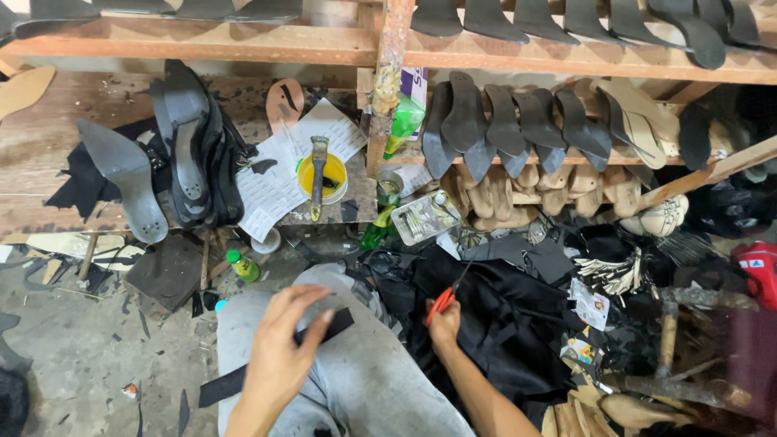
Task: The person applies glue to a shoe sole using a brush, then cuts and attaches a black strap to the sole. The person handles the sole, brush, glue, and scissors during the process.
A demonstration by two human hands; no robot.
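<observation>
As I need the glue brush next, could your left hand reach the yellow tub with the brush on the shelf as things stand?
Probably not freely: the left hand holds a black strip, though the path to the yellow tub looks open.

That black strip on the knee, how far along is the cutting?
Done: dark offcuts lie on the floor. In hand: the left hand pins a long black strip on the knee, while the right hand holds red-handled scissors off to the side. Left: the strip looks uncut, and black material is heaped alongside.
</observation>
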